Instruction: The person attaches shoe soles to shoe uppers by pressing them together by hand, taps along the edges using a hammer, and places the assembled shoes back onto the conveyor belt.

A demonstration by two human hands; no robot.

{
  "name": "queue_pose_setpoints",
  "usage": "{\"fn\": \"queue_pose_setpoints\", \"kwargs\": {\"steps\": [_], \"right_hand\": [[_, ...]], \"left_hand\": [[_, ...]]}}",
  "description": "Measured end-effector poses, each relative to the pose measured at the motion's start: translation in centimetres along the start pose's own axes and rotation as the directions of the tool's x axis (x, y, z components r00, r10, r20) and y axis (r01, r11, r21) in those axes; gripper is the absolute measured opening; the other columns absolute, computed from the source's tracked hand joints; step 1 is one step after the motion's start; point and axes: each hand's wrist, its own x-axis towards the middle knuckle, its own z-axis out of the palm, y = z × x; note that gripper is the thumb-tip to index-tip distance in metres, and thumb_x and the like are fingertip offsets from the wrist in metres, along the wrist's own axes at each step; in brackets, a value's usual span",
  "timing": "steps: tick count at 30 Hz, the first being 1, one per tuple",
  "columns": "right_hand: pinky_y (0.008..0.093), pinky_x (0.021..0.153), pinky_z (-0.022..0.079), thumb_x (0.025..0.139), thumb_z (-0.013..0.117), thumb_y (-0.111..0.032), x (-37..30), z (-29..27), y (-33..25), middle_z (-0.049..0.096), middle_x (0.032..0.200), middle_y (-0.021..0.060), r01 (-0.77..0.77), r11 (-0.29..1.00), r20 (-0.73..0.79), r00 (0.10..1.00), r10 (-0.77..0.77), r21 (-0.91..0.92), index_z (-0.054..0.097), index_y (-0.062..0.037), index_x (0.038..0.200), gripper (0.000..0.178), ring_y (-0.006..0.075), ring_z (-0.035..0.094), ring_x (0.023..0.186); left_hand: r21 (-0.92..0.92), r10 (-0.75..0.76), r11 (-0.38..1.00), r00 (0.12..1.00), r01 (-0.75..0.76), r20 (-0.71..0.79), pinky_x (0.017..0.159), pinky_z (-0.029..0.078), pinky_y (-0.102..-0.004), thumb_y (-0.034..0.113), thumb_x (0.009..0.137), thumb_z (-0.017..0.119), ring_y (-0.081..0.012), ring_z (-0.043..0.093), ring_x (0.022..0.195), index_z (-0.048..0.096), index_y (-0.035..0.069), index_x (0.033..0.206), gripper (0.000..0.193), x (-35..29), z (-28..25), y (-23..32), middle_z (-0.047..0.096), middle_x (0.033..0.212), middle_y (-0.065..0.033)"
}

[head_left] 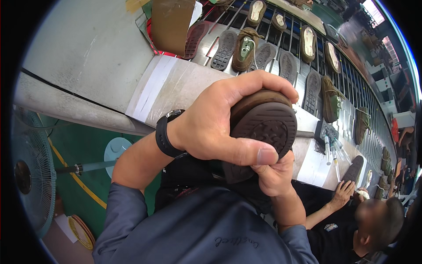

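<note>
In front of my chest is a brown shoe (257, 104) with a dark brown rubber sole (274, 127) against its underside, tread facing me. My left hand (215, 119), with a black watch on its wrist, wraps round one end of the shoe. Its fingers curl over the far side and its thumb presses on the tread. Lower down, my right hand (276, 178) grips the shoe and sole from below, its thumb close to the left thumb. Most of the right fingers are hidden behind the sole.
A conveyor of metal bars (274, 37) beyond the bench carries several shoes and loose soles. Right of my hands are a dark-headed tool (317, 132) and several syringes (334, 149). A co-worker's hand (343, 196) touches another sole (353, 170). A fan (33, 171) stands at left.
</note>
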Motion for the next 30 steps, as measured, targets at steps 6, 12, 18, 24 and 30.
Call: {"fn": "queue_pose_setpoints", "kwargs": {"steps": [6, 12, 18, 24, 30], "right_hand": [[0.0365, 0.098, 0.055, 0.100, 0.076, -0.009, 0.3, 0.1, -0.1, 0.078, 0.120, 0.0133, 0.011, 0.999, 0.017, 1.000, -0.010, -0.033, 0.075, 0.0027, 0.121, 0.024, 0.0219, 0.073, 0.111], [0.0367, 0.099, 0.056, 0.100, 0.076, -0.010, 0.4, 1.0, 0.0, 0.078, 0.120, 0.0135, -0.003, 0.997, -0.045, 0.999, 0.006, 0.078, 0.075, 0.0024, 0.122, 0.025, 0.0222, 0.072, 0.112], [0.0370, 0.100, 0.056, 0.100, 0.076, -0.011, 0.4, 1.1, 0.0, 0.077, 0.122, 0.0136, -0.021, 0.995, -0.053, 0.998, 0.026, 0.101, 0.075, 0.0023, 0.123, 0.026, 0.0224, 0.072, 0.114], [0.0370, 0.100, 0.056, 0.101, 0.076, -0.010, 0.6, 1.0, -0.1, 0.077, 0.122, 0.0134, -0.036, 0.997, -0.035, 0.999, 0.038, 0.061, 0.074, 0.0024, 0.123, 0.026, 0.0220, 0.072, 0.113], [0.0345, 0.096, 0.056, 0.101, 0.074, -0.008, 0.4, 0.7, 0.2, 0.078, 0.118, 0.0122, -0.058, 0.997, -0.005, 0.998, 0.058, 0.043, 0.074, 0.0029, 0.122, 0.023, 0.0187, 0.072, 0.108]], "left_hand": [[0.055, 0.055, 0.997, 0.998, -0.057, 0.036, 0.105, 0.055, -0.0407, 0.042, 0.077, 0.090, -0.0273, 0.070, 0.118, 0.051, -0.012, 0.142, 0.093, 0.1, -0.2, -0.2, 0.065, 0.136, -0.0239], [0.090, 0.066, 0.994, 0.997, -0.069, 0.041, 0.104, 0.055, -0.0405, 0.042, 0.077, 0.090, -0.0269, 0.070, 0.116, 0.051, -0.012, 0.142, 0.092, -0.1, -0.3, -0.1, 0.065, 0.135, -0.0243], [0.116, 0.086, 0.989, 0.994, -0.092, 0.062, 0.104, 0.055, -0.0409, 0.041, 0.077, 0.090, -0.0270, 0.070, 0.115, 0.053, -0.012, 0.140, 0.090, -0.1, -0.6, -0.2, 0.065, 0.134, -0.0245], [0.111, 0.082, 0.990, 0.995, -0.088, 0.055, 0.105, 0.054, -0.0419, 0.040, 0.077, 0.089, -0.0276, 0.070, 0.116, 0.053, -0.012, 0.140, 0.089, -0.2, -0.8, -0.1, 0.064, 0.134, -0.0252], [0.040, 0.028, 0.999, 0.998, -0.030, 0.054, 0.106, 0.054, -0.0424, 0.044, 0.083, 0.085, -0.0278, 0.069, 0.118, 0.054, -0.011, 0.140, 0.085, -0.3, -1.1, 0.1, 0.063, 0.138, -0.0260]]}}
